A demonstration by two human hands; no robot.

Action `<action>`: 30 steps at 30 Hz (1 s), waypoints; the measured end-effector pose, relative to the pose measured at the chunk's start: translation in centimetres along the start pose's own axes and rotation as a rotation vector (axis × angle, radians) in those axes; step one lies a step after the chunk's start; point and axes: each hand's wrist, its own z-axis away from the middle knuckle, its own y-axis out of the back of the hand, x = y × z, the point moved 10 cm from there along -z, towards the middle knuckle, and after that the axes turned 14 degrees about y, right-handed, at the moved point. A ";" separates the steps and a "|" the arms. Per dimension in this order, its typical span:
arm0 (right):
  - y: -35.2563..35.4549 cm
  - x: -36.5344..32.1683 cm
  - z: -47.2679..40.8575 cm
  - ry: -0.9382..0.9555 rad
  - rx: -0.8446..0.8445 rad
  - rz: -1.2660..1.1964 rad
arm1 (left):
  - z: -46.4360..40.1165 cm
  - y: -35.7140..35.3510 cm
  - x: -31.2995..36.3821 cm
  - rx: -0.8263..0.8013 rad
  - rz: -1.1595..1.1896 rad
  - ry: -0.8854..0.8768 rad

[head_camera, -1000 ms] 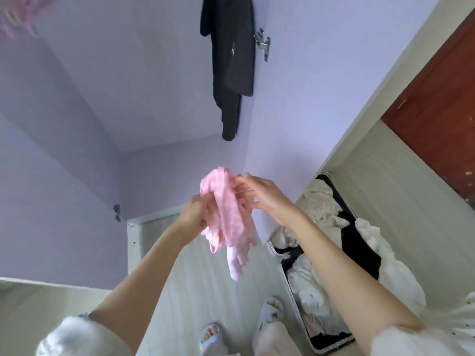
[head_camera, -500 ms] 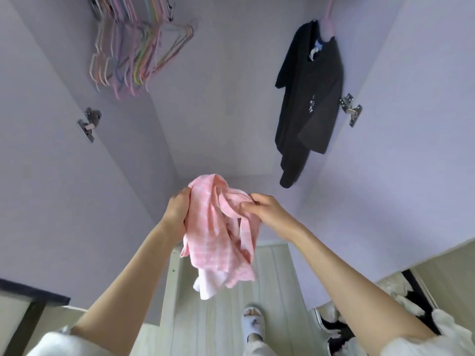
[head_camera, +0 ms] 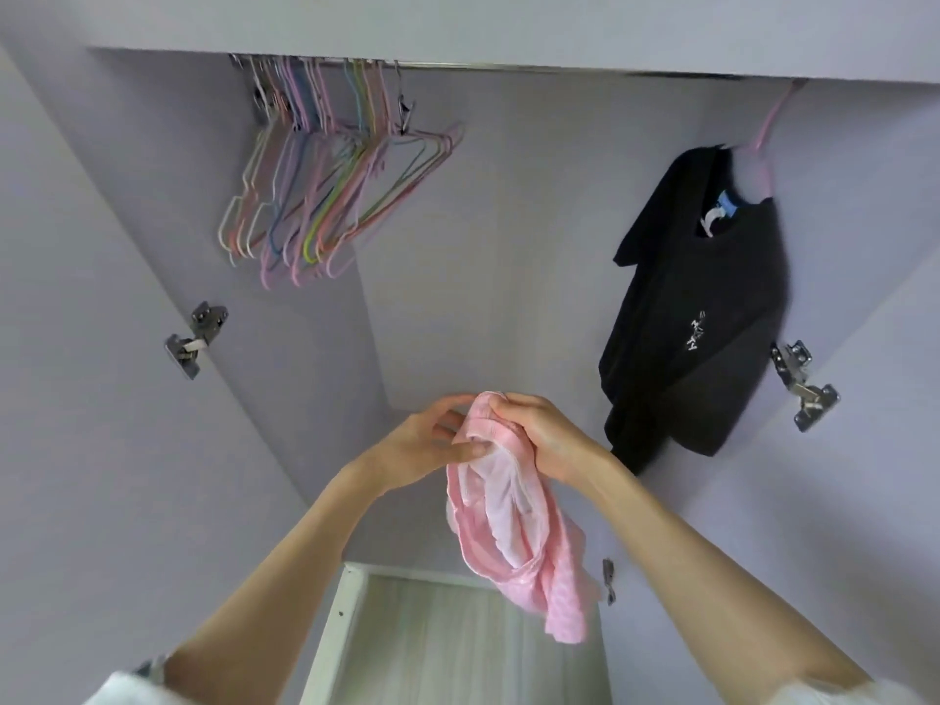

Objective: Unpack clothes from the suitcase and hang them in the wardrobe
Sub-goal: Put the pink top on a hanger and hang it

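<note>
A pink checked garment [head_camera: 513, 531] with a white lining hangs from both my hands in front of the open lilac wardrobe [head_camera: 488, 277]. My left hand [head_camera: 432, 440] pinches its top edge from the left. My right hand [head_camera: 544, 429] grips the bunched top from the right. The two hands almost touch. A bunch of several pastel wire hangers [head_camera: 325, 195] hangs empty on the rail [head_camera: 508, 66] at the upper left. A black T-shirt [head_camera: 707, 312] hangs on a pink hanger [head_camera: 763, 139] at the rail's right end. The suitcase is out of view.
Metal door hinges sit on the left door [head_camera: 196, 338] and the right door [head_camera: 803, 389]. The wardrobe's white bottom edge [head_camera: 351, 597] and pale wooden floor [head_camera: 432, 648] show below my arms.
The view has tilted up from the suitcase and floor to the wardrobe rail. My hands have come closer together at the garment's top, and it now hangs longer below them.
</note>
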 end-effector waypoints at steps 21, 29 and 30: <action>-5.4 -4.6 -19.1 0.021 -0.027 0.341 | -9.7 20.5 -0.7 0.538 -0.169 0.079; -9.6 -7.6 -27.8 0.086 0.087 0.534 | -10.0 26.1 -0.8 0.459 -0.070 0.110; -10.1 -8.8 -28.8 0.131 0.147 0.456 | -10.0 26.1 -0.7 0.442 -0.095 0.104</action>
